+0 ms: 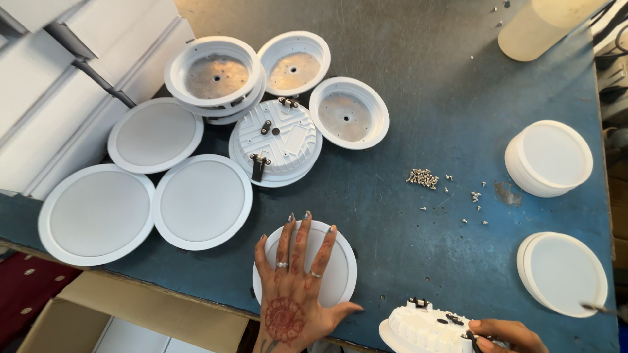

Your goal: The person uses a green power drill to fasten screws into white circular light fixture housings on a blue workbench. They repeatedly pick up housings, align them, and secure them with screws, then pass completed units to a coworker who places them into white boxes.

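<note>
The blue-painted counter [405, 216] is crowded, and that crowding looks like the main hazard. At about ten o'clock from the hands, a cluster of round white flat-faced lamp discs [201, 201] overlaps a leaning stack of white dish-shaped housings with bare metal floors [216, 75] and an upturned ribbed white housing with spring clips [275, 138]; a knock there would probably slide several off one another. At three o'clock, two low stacks of white round covers [548, 157] sit near the counter's right edge. The left hand [292, 287] lies flat, fingers spread wide, pressing on a white round lamp disc [340, 265] at six o'clock, close to the near edge; a push toward the body could tip it over. The right hand [504, 333], at five o'clock, pinches the rim of a ribbed white lamp body [418, 327] that partly overhangs the frame, so its support cannot be told. The small heap of loose silver screws [423, 177] at one o'clock could scatter if swept by a sleeve.
</note>
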